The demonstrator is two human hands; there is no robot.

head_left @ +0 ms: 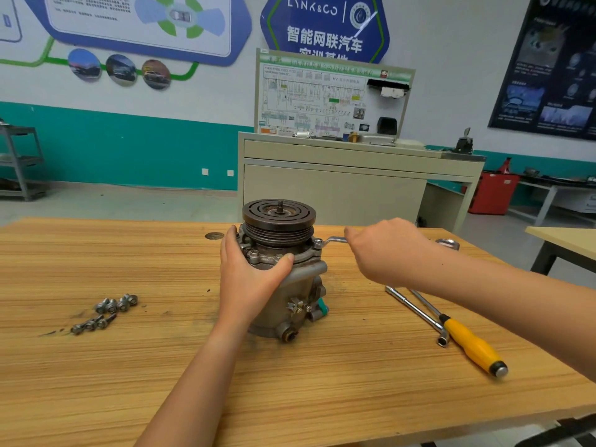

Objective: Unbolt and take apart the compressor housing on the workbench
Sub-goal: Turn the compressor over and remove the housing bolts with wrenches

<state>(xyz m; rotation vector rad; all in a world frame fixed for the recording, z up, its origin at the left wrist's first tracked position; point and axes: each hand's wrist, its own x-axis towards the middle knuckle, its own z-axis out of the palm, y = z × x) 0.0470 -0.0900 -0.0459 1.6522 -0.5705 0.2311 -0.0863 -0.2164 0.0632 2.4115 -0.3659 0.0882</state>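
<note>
Several bolts lie loose left of your left hand, which clasps the compressor, seemingly not yet apart, between your hands; your right hand grips a wrench on a flange bolt.

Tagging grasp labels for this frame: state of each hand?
Left hand: wrapped round the compressor, holding it.
Right hand: closed on the wrench seated on a top bolt.

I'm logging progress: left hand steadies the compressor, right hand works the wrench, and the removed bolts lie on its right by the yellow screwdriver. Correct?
Not quite: the head view shows the removed bolts lying left of the compressor, away from the yellow screwdriver. The rest holds.
</note>
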